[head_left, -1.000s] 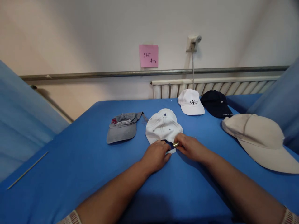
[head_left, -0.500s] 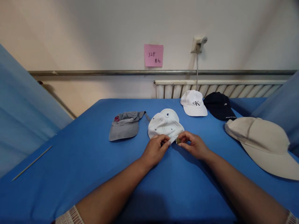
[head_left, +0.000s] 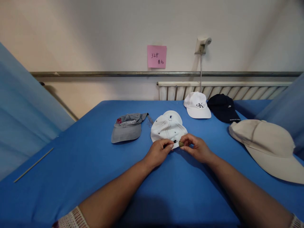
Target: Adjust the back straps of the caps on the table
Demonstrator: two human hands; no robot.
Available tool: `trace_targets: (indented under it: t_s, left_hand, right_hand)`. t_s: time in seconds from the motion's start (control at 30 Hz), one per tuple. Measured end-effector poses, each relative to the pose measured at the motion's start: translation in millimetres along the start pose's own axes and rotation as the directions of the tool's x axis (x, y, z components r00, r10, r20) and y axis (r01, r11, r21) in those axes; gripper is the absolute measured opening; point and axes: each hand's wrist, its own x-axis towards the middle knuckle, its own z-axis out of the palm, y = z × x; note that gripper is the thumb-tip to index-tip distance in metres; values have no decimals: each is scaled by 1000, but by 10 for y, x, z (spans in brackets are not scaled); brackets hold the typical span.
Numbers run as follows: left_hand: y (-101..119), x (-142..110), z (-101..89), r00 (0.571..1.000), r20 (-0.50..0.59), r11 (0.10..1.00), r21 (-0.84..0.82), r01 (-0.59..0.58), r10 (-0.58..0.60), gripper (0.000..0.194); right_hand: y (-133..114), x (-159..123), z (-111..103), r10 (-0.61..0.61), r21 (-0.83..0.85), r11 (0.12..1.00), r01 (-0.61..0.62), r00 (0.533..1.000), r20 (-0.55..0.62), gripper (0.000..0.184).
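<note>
A pale baseball cap (head_left: 167, 128) lies in the middle of the blue-covered table, its brim pointing away from me and its back strap towards me. My left hand (head_left: 158, 152) pinches the white strap (head_left: 175, 145) between thumb and fingertips. Beside it, my right hand (head_left: 196, 147) is closed on the brass-coloured buckle (head_left: 181, 144) at the strap's other side. The strap spans the short gap between both hands, and whether its end sits inside the buckle I cannot tell. Left of this cap rests a grey cap (head_left: 127, 128) with its strap hanging loose.
At the back right stand a white cap (head_left: 197, 106) and a black cap (head_left: 223, 107); a large beige cap (head_left: 270, 145) lies nearer on the right. A thin stick (head_left: 34, 164) is at the left. Behind are a radiator (head_left: 223, 90) and a metal rail (head_left: 114, 74).
The strap, which slanted up loosely from my left fingers, now lies level and meets the buckle in my right hand. The hands have barely moved.
</note>
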Motion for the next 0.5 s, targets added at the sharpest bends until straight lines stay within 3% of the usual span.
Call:
trace_targets:
  t_s: [0.5]
  left_hand:
    - [63,-13,-39,998,34,988,144,-48,44,27]
  right_hand:
    - [-38,-2,-4,-35,-15,999,35,999,14,14]
